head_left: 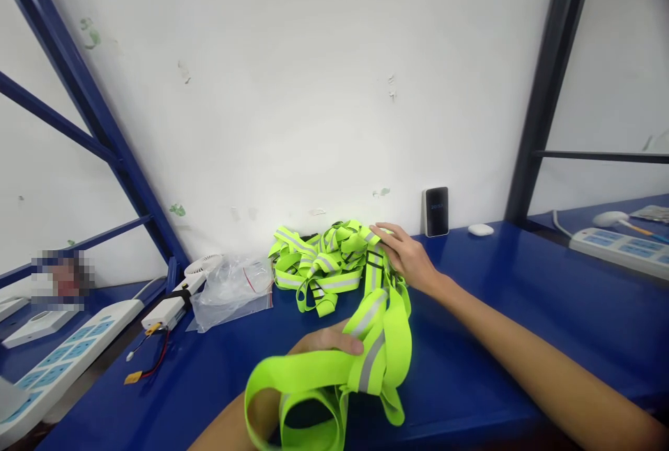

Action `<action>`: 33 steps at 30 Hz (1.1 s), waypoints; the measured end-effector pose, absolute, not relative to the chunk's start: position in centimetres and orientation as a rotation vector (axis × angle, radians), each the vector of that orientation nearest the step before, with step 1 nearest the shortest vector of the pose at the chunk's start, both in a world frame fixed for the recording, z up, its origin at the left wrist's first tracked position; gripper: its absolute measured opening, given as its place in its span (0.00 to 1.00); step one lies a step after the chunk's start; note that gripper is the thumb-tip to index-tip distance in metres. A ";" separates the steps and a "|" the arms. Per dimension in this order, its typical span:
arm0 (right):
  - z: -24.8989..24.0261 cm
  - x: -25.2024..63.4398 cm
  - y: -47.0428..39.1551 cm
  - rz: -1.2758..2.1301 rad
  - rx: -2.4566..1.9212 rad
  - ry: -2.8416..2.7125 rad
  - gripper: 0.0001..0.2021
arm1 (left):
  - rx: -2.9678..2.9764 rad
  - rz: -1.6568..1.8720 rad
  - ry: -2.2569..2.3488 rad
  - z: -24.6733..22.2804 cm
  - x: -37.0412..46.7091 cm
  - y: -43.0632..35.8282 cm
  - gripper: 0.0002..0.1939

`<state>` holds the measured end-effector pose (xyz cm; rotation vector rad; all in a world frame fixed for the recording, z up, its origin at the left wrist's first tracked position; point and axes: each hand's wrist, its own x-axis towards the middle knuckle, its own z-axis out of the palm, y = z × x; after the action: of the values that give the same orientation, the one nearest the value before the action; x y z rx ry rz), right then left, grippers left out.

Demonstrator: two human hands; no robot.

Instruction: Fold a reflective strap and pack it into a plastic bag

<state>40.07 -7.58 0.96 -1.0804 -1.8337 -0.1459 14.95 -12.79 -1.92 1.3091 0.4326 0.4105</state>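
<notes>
The right hand (410,259), at the centre of the frame, rests with fingers loosely spread on a tangled pile of fluorescent yellow reflective straps with grey stripes (324,266) lying on the blue tabletop (496,339). Lower centre, the left hand (327,341) is closed with its thumb pressing a looped fluorescent yellow strap (334,374) that hangs toward the bottom edge. Left of the pile lies a clear plastic bag (233,291); behind it, a small black device (435,211) leans against the white wall.
</notes>
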 end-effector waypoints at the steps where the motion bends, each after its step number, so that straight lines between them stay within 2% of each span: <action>1: 1.0 40.0 -7.7 -0.066 -1.105 -1.805 0.22 | 1.257 0.375 0.423 -2.0 15.0 -12.5 0.32; 3: 1.4 39.9 -7.9 0.135 -1.153 -1.710 0.23 | 1.181 0.336 0.422 -2.0 15.3 -11.7 0.35; 6: 1.9 39.4 -8.2 0.470 -1.107 -1.579 0.24 | 1.320 0.455 0.505 -2.0 16.3 -10.8 0.27; 10: 2.1 38.7 -8.2 0.733 -0.949 -1.441 0.27 | 1.893 0.893 0.749 -2.1 17.3 -10.6 0.20; 13: 1.8 38.3 -8.1 0.830 -0.941 -1.303 0.34 | 2.389 1.001 0.726 -1.9 17.0 -10.6 0.18; 16: 1.9 38.0 -7.9 0.957 -0.897 -1.135 0.28 | 2.664 1.118 0.620 -1.2 16.3 -10.2 0.15; 19: 2.0 37.8 -8.1 1.075 -0.833 -1.017 0.19 | 2.635 1.430 0.623 -0.5 15.9 -9.9 0.11; 21: 2.0 37.4 -8.4 1.118 -0.785 -1.028 0.19 | 2.544 1.603 0.657 -0.3 15.9 -9.9 0.09; 23: 1.7 36.9 -8.8 1.124 -0.755 -1.139 0.20 | 2.441 1.683 0.711 -0.4 16.0 -9.9 0.02; 26: 1.2 36.0 -9.4 1.013 -0.784 -1.391 0.21 | 2.246 1.680 0.760 -0.6 16.3 -9.7 0.22; 29: 0.8 35.1 -9.6 0.816 -0.794 -1.510 0.20 | 1.945 1.485 0.651 -0.7 16.7 -9.5 0.37; 31: 0.6 34.6 -9.5 0.695 -0.788 -1.492 0.19 | 1.748 1.295 0.572 -0.6 17.0 -9.5 0.42; 33: 0.4 34.2 -9.5 0.589 -0.800 -1.445 0.18 | 1.651 1.171 0.521 -0.8 17.5 -9.6 0.43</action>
<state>34.16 -9.49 0.38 -0.8004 -1.4448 0.5890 17.51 -9.63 -0.77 1.6512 0.5214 1.1705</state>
